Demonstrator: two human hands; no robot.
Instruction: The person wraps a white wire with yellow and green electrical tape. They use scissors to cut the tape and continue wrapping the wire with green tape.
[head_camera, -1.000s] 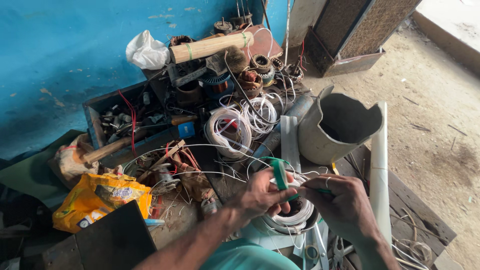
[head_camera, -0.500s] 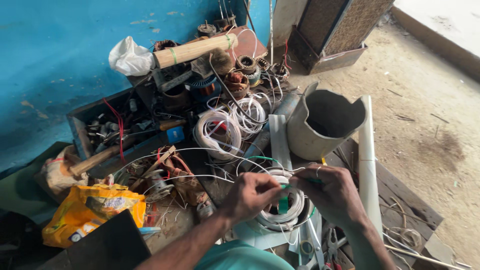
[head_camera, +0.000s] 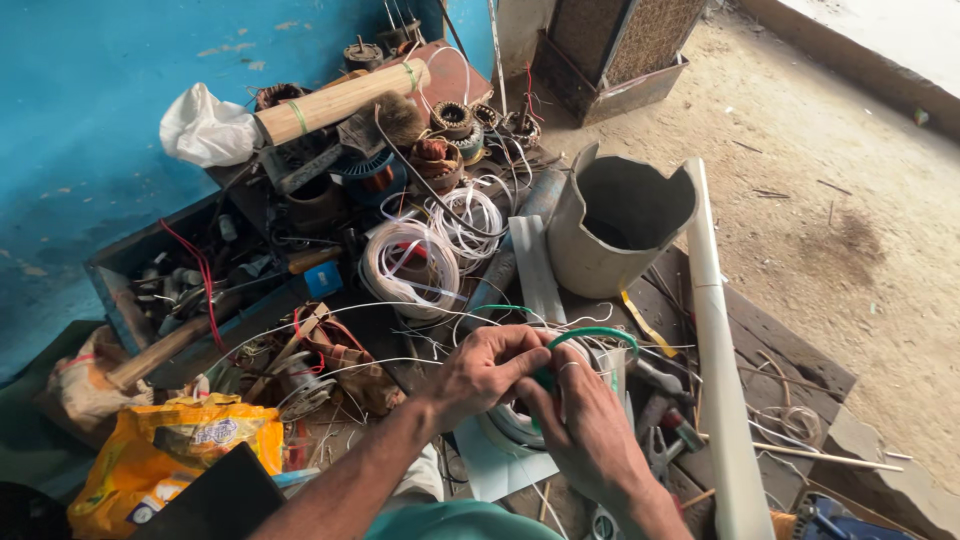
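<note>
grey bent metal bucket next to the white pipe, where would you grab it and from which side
Probably by the upper rim of the grey bucket, from above on its right side. It stands upright with the mouth open, and that edge, beside the white pipe, looks less crowded than the left, where white wire coils press close.

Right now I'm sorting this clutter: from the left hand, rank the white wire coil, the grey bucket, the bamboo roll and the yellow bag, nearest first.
1. White wire coil, just beyond the left hand.
2. Grey bucket, ahead to the right; yellow bag, at the left. Too close to call.
3. Bamboo roll, far back by the blue wall.
</note>
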